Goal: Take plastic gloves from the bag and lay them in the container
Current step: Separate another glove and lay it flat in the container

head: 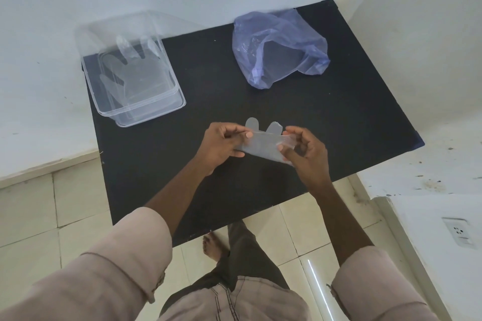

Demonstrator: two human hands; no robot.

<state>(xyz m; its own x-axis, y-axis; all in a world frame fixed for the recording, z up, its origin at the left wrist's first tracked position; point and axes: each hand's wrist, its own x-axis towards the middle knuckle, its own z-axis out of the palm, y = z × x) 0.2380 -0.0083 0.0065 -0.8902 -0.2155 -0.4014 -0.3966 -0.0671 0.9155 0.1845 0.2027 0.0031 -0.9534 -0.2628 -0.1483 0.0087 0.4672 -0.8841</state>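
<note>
A clear plastic glove (263,144) is stretched between my two hands over the near middle of the black table (208,169). My left hand (224,142) pinches its left edge and my right hand (306,155) pinches its right edge; two glove fingers stick up behind them. A crumpled blue-violet plastic bag (280,47) lies open at the far right of the table. The clear rectangular container (167,105) stands at the far left corner, with at least one flat clear glove (130,73) lying inside it.
White walls close in the table at the back, left and right. A white ledge with a wall socket (460,234) lies at the lower right. Tiled floor, my trouser leg and a bare foot (214,245) show below the table's near edge.
</note>
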